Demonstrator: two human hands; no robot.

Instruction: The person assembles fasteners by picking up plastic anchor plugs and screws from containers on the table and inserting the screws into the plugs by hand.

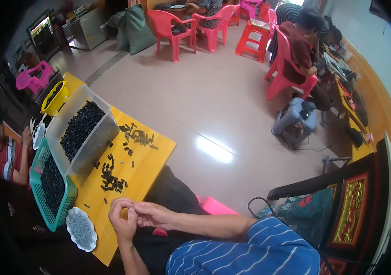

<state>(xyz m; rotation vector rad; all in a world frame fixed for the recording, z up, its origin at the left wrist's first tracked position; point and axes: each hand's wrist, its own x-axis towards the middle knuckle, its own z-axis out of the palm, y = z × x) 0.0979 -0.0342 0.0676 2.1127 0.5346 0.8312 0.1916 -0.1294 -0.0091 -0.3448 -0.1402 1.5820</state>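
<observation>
My left hand [123,221] and my right hand [155,215] meet just off the near edge of the yellow table [152,158]. Their fingertips are pinched together, and whatever they hold is too small or hidden to make out. Loose short black plastic pieces [110,179] lie in a pile on the tabletop beyond my left hand. Farther back is a scatter of grey-brown pieces [138,136]. Left of my hands, a white scalloped dish [93,242] holds many small silvery pins or screws [81,229].
A clear plastic bin [106,133] and a teal basket [71,195], both full of black pieces, stand at left, with a yellow basket [58,101] behind. A person [10,156] sits across at left. Others sit on red chairs [285,68] beyond the tiled floor [181,105].
</observation>
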